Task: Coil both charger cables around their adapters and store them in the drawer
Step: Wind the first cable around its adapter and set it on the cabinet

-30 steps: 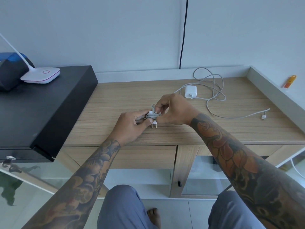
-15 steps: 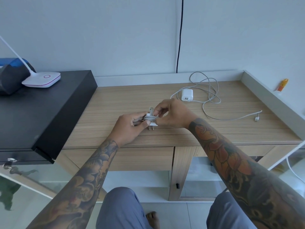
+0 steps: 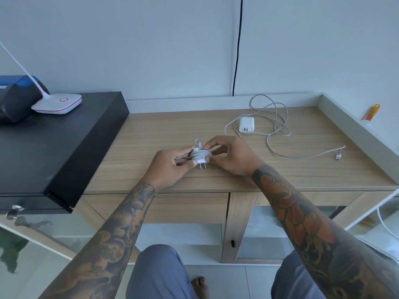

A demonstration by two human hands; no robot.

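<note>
Holding the small adapter [image 3: 199, 156] between them, both hands met over the middle of the wooden desk [image 3: 323, 169], forearms reaching in from the near edge. Left hand [image 3: 172, 167] gripped the adapter's left side, thumb at the lower left corner, fingers curled behind. Right hand [image 3: 228, 156] pinched the right side and top, fingertips on the cable end. Its cable [image 3: 199, 157] was wound tight round the adapter body, a short loop of the end sticking up at the top left. Prongs pointed toward the person; contact with the desk was unclear. Second adapter [image 3: 246, 124] lay flat on the desk beyond the right hand, well apart from it, its cable [image 3: 278, 134] loose in tangled loops trailing to a connector [image 3: 338, 156] at the right. Drawer front [image 3: 183, 207] under the desk edge appeared closed.
</note>
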